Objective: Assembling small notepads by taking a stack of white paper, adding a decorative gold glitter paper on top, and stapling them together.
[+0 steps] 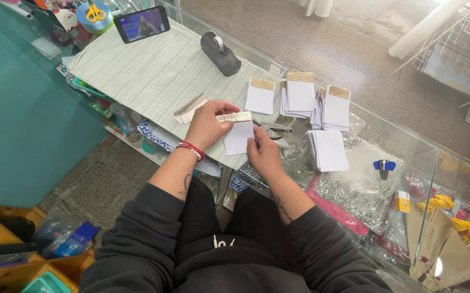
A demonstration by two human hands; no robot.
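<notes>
My left hand (206, 126) pinches the top left of a small white paper pad (238, 135) where a gold strip (234, 116) caps it. My right hand (265, 153) grips the pad's lower right corner. Both hold it just above the striped green mat (153, 70) on the glass counter. A metal stapler or punch (274, 129) lies just behind my right hand. A small pile of cream strips (190, 108) lies to the left of my left hand.
Stacks of gold-capped white pads (300, 95) and a plain white stack (329, 150) lie to the right. A grey tape dispenser (220, 52), a phone (142, 24) and yellow scissors (95, 13) stand at the mat's far end. The glass counter edge (436, 157) runs right.
</notes>
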